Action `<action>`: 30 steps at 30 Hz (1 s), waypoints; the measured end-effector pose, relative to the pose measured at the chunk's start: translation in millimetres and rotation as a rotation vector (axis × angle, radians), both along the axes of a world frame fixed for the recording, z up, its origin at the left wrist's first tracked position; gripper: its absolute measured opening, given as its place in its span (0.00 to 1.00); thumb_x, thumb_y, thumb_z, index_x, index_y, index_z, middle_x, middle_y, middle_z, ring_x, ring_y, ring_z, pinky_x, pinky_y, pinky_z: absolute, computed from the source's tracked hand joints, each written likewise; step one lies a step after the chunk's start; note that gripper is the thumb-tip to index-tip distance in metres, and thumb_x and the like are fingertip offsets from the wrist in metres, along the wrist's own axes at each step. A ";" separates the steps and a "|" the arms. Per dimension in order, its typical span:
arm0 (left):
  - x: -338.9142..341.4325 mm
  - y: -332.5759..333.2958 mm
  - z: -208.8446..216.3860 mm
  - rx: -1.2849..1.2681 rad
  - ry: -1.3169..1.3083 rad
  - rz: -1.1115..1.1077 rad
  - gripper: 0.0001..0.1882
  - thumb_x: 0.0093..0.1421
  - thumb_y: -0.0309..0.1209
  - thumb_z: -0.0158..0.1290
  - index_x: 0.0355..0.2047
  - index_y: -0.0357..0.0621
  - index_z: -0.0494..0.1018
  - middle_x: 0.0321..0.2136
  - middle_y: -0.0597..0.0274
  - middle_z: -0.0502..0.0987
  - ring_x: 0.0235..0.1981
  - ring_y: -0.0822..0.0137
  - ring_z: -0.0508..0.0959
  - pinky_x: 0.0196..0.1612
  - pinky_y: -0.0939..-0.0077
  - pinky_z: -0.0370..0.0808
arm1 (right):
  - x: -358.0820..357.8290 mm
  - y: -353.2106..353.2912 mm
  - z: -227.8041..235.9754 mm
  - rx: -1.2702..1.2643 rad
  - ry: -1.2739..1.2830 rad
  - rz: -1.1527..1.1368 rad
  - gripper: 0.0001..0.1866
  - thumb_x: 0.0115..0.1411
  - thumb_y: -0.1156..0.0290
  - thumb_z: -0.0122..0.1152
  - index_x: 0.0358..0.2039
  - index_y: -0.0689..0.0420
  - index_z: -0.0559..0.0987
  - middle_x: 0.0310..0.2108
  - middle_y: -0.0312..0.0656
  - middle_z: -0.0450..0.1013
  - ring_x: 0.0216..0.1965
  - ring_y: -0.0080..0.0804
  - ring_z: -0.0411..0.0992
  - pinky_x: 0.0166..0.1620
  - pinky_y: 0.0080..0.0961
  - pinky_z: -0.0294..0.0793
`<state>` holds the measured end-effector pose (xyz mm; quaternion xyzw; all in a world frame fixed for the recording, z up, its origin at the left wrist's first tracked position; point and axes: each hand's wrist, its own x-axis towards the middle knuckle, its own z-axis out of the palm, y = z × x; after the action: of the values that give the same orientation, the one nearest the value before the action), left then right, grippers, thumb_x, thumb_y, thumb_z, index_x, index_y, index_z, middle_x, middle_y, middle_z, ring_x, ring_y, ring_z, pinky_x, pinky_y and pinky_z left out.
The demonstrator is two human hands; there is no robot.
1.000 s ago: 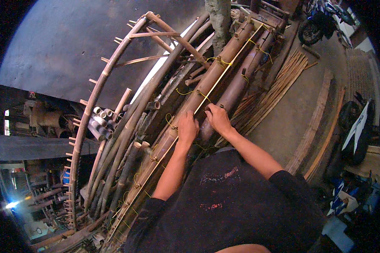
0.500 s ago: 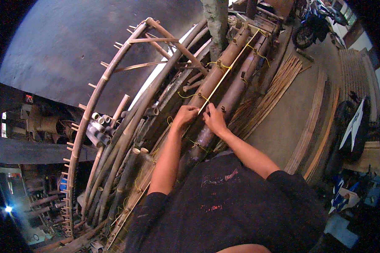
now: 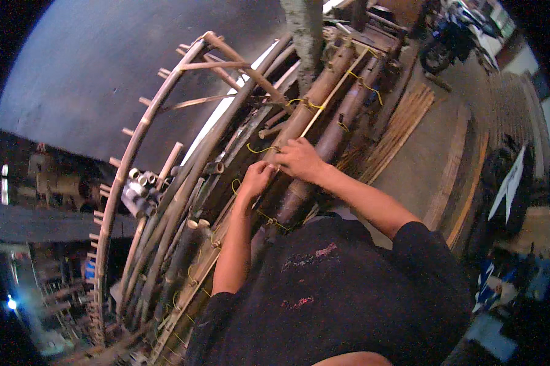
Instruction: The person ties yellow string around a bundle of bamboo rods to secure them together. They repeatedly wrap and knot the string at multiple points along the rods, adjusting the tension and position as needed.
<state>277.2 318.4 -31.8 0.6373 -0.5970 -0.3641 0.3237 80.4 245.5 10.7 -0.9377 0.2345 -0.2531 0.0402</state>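
Near the centre of the frame both hands work on a bundle of thick bamboo poles [image 3: 324, 91] that runs diagonally from the lower left toward the upper middle. The left hand [image 3: 255, 180] lies on the poles just below and left of centre, fingers curled down onto the bamboo; whether it pinches anything cannot be told. The right hand [image 3: 299, 160] sits just above and right of it, almost touching it, with fingers bent together at a thin pale strip [image 3: 333, 94] that lies along the top pole. It seems to pinch the strip or the yellow string [image 3: 258, 149] looping out to its left, though the grip itself is too small to make out.

More yellow string ties [image 3: 308, 104] wrap the poles further up, in the upper middle of the frame.

To the left, a curved bamboo frame [image 3: 125, 171] with short pegs sweeps from the upper middle down to the lower left. A cluster of short cut tubes [image 3: 137, 186] sits beside it at middle left.

Right of the poles, a sheaf of thin bamboo slats [image 3: 400, 128] lies on the concrete floor [image 3: 421, 165]. A parked motorbike [image 3: 449, 39] stands in the upper right. A flat white panel [image 3: 512, 183], roughly triangular, leans at the right edge.
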 end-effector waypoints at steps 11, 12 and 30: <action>-53.6 -0.4 47.3 0.121 -0.344 0.351 0.16 0.63 0.39 0.51 0.42 0.39 0.75 0.39 0.41 0.78 0.41 0.41 0.77 0.45 0.54 0.74 | -14.1 -28.7 -48.2 0.621 -0.404 -0.188 0.12 0.58 0.63 0.65 0.35 0.60 0.80 0.40 0.46 0.73 0.42 0.38 0.74 0.47 0.33 0.73; -54.9 -0.8 38.3 0.110 -0.372 0.279 0.15 0.62 0.38 0.52 0.42 0.39 0.75 0.39 0.41 0.78 0.42 0.41 0.77 0.45 0.54 0.74 | -18.5 -38.5 -52.5 0.732 -0.641 -0.169 0.13 0.62 0.63 0.60 0.36 0.63 0.79 0.38 0.41 0.74 0.41 0.30 0.73 0.47 0.27 0.71; -111.1 -8.1 2.7 -0.055 -0.588 0.491 0.12 0.56 0.41 0.58 0.40 0.55 0.78 0.28 0.56 0.81 0.28 0.51 0.81 0.29 0.55 0.76 | 17.0 -76.4 -0.7 1.941 -0.632 0.179 0.09 0.66 0.68 0.48 0.26 0.53 0.67 0.21 0.31 0.61 0.22 0.22 0.57 0.33 0.23 0.66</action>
<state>166.1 310.3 -29.1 0.8296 -0.5036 -0.0613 0.2332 97.4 169.2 10.0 -0.4056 0.2462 -0.1859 0.8604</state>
